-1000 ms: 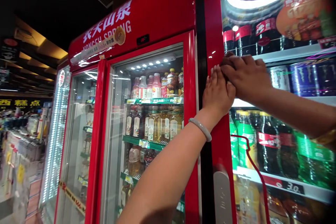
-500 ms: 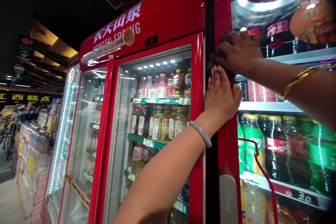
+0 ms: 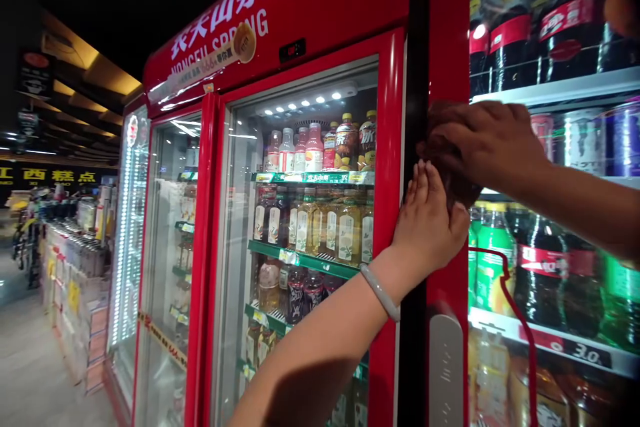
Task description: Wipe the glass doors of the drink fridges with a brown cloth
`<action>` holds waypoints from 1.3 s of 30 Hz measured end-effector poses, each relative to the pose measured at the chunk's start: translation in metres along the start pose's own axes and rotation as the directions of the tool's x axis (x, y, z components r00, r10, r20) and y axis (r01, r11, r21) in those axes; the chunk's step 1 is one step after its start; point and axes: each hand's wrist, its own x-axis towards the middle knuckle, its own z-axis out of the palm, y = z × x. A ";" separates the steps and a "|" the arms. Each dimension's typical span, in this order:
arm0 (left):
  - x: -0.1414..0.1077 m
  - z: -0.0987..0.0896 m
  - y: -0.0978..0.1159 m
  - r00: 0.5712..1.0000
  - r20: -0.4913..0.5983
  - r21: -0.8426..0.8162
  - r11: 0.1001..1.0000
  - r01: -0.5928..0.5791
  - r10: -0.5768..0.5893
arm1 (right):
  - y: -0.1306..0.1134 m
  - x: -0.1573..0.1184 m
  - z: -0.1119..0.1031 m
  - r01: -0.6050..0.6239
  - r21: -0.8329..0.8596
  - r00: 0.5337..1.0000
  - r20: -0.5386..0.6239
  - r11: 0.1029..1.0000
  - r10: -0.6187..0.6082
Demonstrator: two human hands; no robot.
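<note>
At the red frame, my left hand straight-fingered, right hand half-curled, any hold I can't tell, right forearm masking bottles right of it, cooler left.

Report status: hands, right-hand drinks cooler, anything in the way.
Left hand open at the cooler's red frame. Right hand just above, grip unclear. Both hands hide part of the frame.

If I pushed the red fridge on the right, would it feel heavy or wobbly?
The red fridge would probably feel heavy: its shelves hold rows of bottles. Its frame looks thick, so likely stiff. Those tall bottles might wobble inside.
</note>
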 end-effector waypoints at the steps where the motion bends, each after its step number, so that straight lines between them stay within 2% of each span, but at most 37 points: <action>1: 0.003 0.001 0.002 1.000 -0.004 -0.024 1.000 0.012 -0.012 | -0.002 0.008 0.000 -0.077 0.004 0.997 -0.004 0.997 0.077; 2: 0.002 0.003 0.004 1.000 -0.002 -0.037 0.999 0.013 -0.013 | -0.006 0.010 0.000 -0.122 0.012 0.993 -0.006 0.993 0.122; 4: -0.012 0.009 0.008 1.000 0.026 -0.031 0.999 -0.015 0.016 | -0.022 -0.005 -0.001 -0.141 0.026 0.990 -0.014 0.990 0.141; 8: -0.077 0.024 0.010 0.979 0.189 0.030 0.996 -0.085 0.078 | -0.057 -0.086 -0.005 -0.056 0.031 0.997 -0.046 0.998 0.057; 11: -0.116 0.025 0.009 0.954 0.290 0.026 0.995 -0.092 0.080 | -0.063 -0.130 -0.007 0.021 0.053 0.999 -0.040 0.998 -0.019; 13: -0.122 0.022 0.008 0.962 0.268 0.026 0.997 -0.068 0.059 | -0.057 -0.131 -0.007 0.118 0.067 0.993 -0.029 0.991 -0.116; 15: -0.112 0.020 0.007 0.980 0.196 0.025 0.999 -0.027 0.022 | -0.047 -0.112 -0.007 0.171 0.036 0.985 -0.024 0.985 -0.170; 16: -0.104 0.021 0.007 0.987 0.163 0.018 1.000 -0.004 0.001 | -0.043 -0.098 -0.007 0.152 0.009 0.988 -0.022 0.988 -0.152; 18: -0.089 0.027 0.007 0.992 0.120 0.000 0.999 0.044 -0.044 | -0.042 -0.073 -0.007 0.029 -0.038 0.999 -0.024 0.999 -0.030; 20: -0.086 0.037 0.008 0.990 0.115 -0.009 0.996 0.085 -0.083 | -0.049 -0.066 -0.008 -0.080 -0.046 0.997 -0.023 0.996 0.079; 22: -0.097 0.047 0.009 0.984 0.145 0.002 0.994 0.105 -0.104 | -0.065 -0.083 -0.010 -0.100 -0.024 0.995 -0.026 0.995 0.100; 26: -0.135 0.054 0.005 0.971 0.213 0.044 0.994 0.103 -0.110 | -0.097 -0.168 -0.013 -0.022 0.131 1.000 0.023 0.991 0.019; 28: -0.146 0.052 0.003 0.969 0.214 0.046 0.992 0.116 -0.123 | -0.102 -0.201 -0.014 0.043 0.211 0.998 0.037 0.976 -0.052; 29: -0.148 0.051 0.002 0.969 0.212 0.041 0.992 0.119 -0.125 | -0.100 -0.209 -0.014 0.081 0.236 0.995 0.037 0.968 -0.093; 31: -0.146 0.050 0.001 0.974 0.198 0.033 0.993 0.109 -0.114 | -0.093 -0.204 -0.015 0.149 0.218 0.986 0.043 0.965 -0.162; 33: -0.141 0.052 0.002 0.983 0.160 0.043 0.995 0.088 -0.094 | -0.086 -0.180 -0.016 0.144 0.129 0.987 0.047 0.981 -0.151; 36: -0.140 0.060 0.006 0.993 0.094 0.101 0.993 0.058 -0.067 | -0.094 -0.149 -0.016 -0.025 0.044 1.000 0.003 0.999 0.025; 37: -0.143 0.063 0.007 0.995 0.076 0.122 0.991 0.056 -0.065 | -0.102 -0.148 -0.016 -0.083 0.077 0.996 -0.010 0.994 0.084; 39: -0.152 0.069 0.007 0.996 0.038 0.151 0.985 0.079 -0.086 | -0.120 -0.165 -0.014 -0.144 0.184 0.989 -0.010 0.972 0.149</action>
